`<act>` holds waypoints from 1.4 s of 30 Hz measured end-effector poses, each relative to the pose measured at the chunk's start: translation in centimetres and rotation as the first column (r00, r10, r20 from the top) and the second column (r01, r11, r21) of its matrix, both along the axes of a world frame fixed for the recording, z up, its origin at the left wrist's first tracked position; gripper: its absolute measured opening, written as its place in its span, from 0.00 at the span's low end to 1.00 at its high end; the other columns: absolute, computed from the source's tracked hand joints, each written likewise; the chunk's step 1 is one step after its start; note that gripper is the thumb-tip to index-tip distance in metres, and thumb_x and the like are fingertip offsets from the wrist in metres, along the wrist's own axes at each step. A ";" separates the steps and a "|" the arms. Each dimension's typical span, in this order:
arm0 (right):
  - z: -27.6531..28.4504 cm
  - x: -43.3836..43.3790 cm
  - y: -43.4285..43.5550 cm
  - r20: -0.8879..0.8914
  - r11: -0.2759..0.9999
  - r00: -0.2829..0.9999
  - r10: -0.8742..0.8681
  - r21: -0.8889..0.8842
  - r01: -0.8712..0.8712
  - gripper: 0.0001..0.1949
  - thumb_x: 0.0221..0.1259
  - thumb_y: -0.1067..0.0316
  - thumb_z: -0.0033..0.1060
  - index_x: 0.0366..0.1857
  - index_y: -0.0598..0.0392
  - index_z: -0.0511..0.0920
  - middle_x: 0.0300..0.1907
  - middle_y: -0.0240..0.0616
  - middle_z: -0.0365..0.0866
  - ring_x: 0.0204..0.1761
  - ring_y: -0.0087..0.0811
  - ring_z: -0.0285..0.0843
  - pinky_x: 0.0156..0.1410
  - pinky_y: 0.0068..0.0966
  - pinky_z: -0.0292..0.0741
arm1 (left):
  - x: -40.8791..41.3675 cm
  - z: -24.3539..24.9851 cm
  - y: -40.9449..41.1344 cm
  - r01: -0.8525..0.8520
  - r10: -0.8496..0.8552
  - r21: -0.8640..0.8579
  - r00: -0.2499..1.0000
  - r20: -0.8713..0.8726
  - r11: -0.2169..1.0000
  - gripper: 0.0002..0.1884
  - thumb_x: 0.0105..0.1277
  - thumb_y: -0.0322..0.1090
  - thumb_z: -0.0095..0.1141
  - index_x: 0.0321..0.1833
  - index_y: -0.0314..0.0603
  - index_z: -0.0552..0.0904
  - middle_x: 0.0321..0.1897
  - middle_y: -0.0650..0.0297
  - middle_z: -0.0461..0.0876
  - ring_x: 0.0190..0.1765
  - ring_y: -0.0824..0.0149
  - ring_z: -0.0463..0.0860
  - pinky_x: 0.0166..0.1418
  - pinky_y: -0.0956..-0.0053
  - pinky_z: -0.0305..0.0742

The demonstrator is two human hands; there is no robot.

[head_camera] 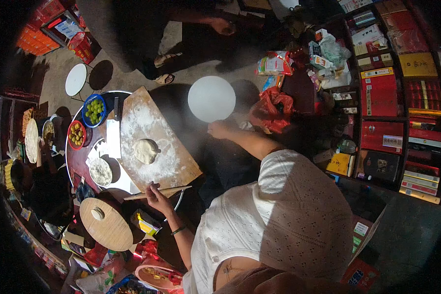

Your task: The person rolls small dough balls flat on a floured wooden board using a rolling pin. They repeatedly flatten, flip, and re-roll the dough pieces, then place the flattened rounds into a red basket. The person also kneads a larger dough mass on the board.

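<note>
My left hand [157, 198] grips a tapered wooden rolling pin [176, 190] at the near edge of a floured wooden board [180, 158]. A flattened lump of dough [145, 151] lies on the board, amid loose flour. My right hand [219, 130] is beyond the board's right side, at the lower rim of a round white disc [211, 99]; its fingers are partly hidden, and whether it holds the disc is unclear. Left of the board stands a bowl of flour [101, 172]. A knife with a dark handle [116, 106] lies by the board's far left edge.
Green fruit fills a blue basket [94, 111]; a red basket [76, 135] holds yellowish fruit. A round wooden lid [106, 224] is at lower left. Another person's hand [224, 27] shows at the top. A red plastic bag [272, 110] and shelves of boxes [382, 90] are on the right.
</note>
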State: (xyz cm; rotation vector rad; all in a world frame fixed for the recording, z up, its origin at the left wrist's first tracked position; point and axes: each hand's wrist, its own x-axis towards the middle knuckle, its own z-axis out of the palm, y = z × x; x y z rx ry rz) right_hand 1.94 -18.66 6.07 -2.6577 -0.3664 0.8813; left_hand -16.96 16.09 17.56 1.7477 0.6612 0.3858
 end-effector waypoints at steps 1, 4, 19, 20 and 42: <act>-2.4 -0.4 0.0 0.013 0.999 0.999 0.046 -0.002 -0.046 0.16 0.69 0.53 0.62 0.43 0.56 0.87 0.44 0.53 0.89 0.52 0.54 0.87 0.58 0.52 0.81 | -0.1 -0.1 -0.2 0.010 -0.010 -0.009 1.000 -0.001 1.000 0.14 0.82 0.36 0.53 0.51 0.29 0.84 0.36 0.60 0.87 0.41 0.70 0.83 0.52 0.72 0.77; -0.2 -0.3 3.3 -0.028 0.993 0.993 0.115 0.017 -0.115 0.16 0.69 0.53 0.61 0.42 0.55 0.87 0.43 0.53 0.89 0.51 0.55 0.88 0.56 0.53 0.81 | -0.9 0.4 0.1 -0.038 0.038 0.006 0.999 -0.030 0.999 0.14 0.82 0.36 0.53 0.51 0.29 0.84 0.37 0.59 0.87 0.41 0.69 0.84 0.51 0.72 0.78; 1.7 -1.3 11.3 -0.047 0.968 0.974 0.222 0.127 -0.214 0.16 0.67 0.53 0.61 0.42 0.55 0.87 0.45 0.51 0.90 0.52 0.54 0.88 0.55 0.53 0.82 | -3.1 -2.0 0.2 -0.102 0.102 0.011 0.995 0.012 0.995 0.15 0.82 0.37 0.54 0.52 0.29 0.85 0.38 0.59 0.88 0.42 0.68 0.85 0.52 0.71 0.80; 1.4 -1.3 11.6 -0.039 0.967 0.975 0.217 0.147 -0.210 0.16 0.66 0.53 0.61 0.42 0.55 0.87 0.44 0.51 0.90 0.51 0.55 0.88 0.55 0.53 0.83 | -3.2 -2.3 0.1 -0.120 0.120 0.005 0.993 0.007 0.993 0.15 0.81 0.37 0.54 0.52 0.29 0.85 0.38 0.59 0.88 0.42 0.67 0.85 0.52 0.71 0.79; -1.7 4.9 34.8 0.496 0.870 0.805 0.324 0.178 -0.460 0.20 0.71 0.50 0.61 0.50 0.57 0.85 0.51 0.50 0.81 0.58 0.54 0.76 0.65 0.46 0.75 | 4.2 -12.4 0.9 -0.298 0.356 0.262 0.910 -0.211 0.918 0.16 0.70 0.34 0.65 0.58 0.40 0.83 0.47 0.55 0.83 0.48 0.57 0.85 0.49 0.67 0.81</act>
